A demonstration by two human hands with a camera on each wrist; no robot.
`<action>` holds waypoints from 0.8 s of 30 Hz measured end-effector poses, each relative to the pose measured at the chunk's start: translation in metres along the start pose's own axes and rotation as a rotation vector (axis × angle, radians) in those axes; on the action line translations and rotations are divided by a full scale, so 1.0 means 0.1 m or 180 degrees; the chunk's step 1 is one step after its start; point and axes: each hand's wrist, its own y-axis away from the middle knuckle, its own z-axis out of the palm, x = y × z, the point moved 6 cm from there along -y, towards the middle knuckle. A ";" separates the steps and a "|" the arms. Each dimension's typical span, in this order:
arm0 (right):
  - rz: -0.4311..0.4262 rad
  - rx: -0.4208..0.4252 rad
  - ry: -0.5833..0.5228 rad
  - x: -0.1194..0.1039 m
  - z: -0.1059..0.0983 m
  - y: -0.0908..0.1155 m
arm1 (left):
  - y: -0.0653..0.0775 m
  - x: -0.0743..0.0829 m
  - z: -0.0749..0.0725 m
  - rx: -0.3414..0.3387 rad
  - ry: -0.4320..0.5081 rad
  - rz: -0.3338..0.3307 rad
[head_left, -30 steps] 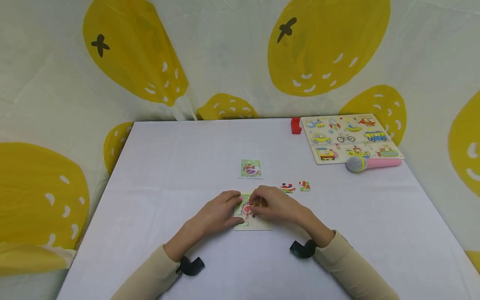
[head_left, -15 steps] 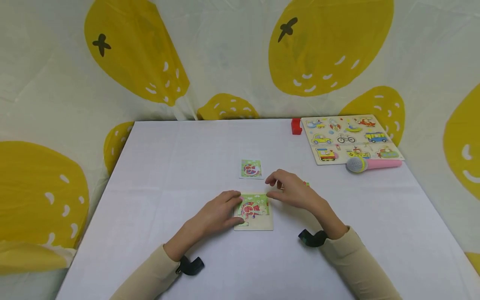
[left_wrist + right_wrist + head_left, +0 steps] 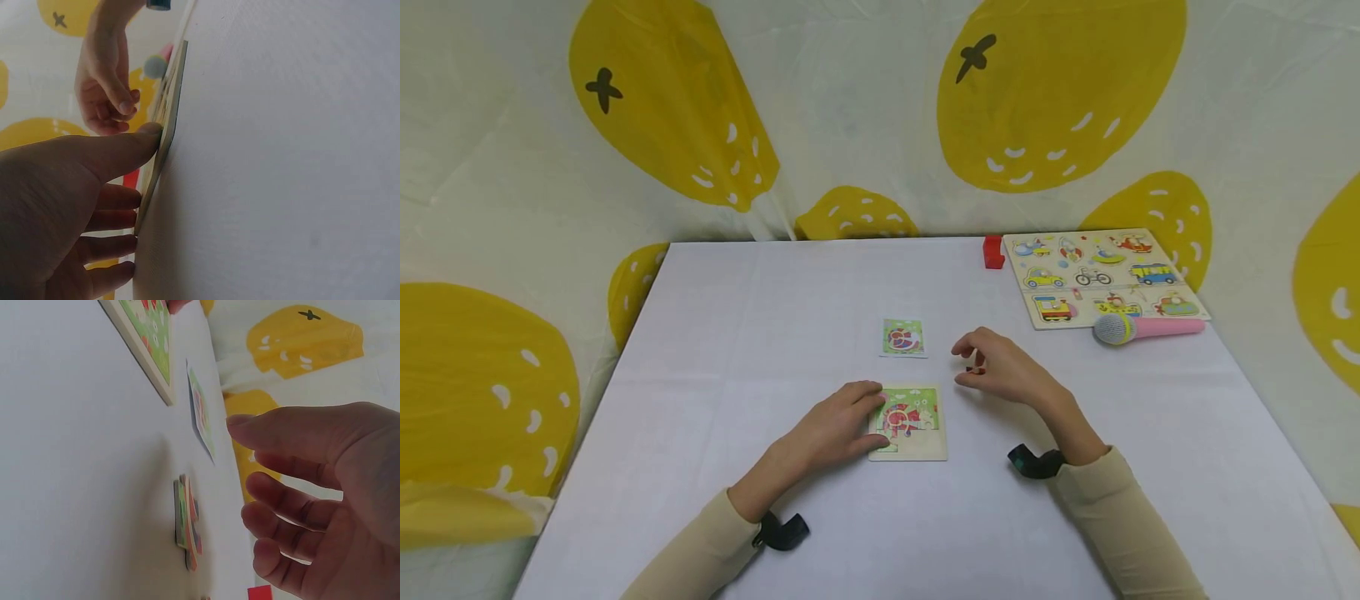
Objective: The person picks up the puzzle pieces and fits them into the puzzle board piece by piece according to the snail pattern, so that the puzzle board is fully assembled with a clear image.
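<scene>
My left hand (image 3: 842, 421) rests at the left edge of a small wooden jigsaw puzzle board (image 3: 917, 448). In the left wrist view its thumb (image 3: 128, 153) presses on the board's edge, and the fingers lie along the side. Green and red pieces fill the board's upper part; bare wood shows at lower right. My right hand (image 3: 1003, 367) hovers right of the board, fingers loosely bent and holding nothing. Below it a jigsaw puzzle piece (image 3: 186, 519) lies flat on the table, apart from the fingertips. Another piece barely shows at the right wrist view's bottom edge.
A small picture card (image 3: 903, 338) lies behind the board. At the back right are a wooden peg puzzle (image 3: 1105, 275), a red block (image 3: 993, 252) and a pink toy microphone (image 3: 1165, 326). A patterned curtain (image 3: 850, 117) hangs behind the white table (image 3: 737, 333).
My right hand has left the board and moved right, over the loose pieces; the board's upper right, earlier covered by it, now shows. My left hand stays in place.
</scene>
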 end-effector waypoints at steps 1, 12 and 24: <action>0.0024 0.0000 0.0017 0.02 -0.01 0.00 | 0.00 0.00 0.00 0.0002 -0.0001 0.0003; 0.0276 -0.0212 0.0140 0.20 -0.01 -0.02 | 0.00 -0.02 0.02 -0.0040 0.0021 -0.0032; 0.0292 -0.0369 0.0160 0.26 0.04 -0.02 | 0.00 -0.02 0.03 -0.0032 -0.0015 0.0008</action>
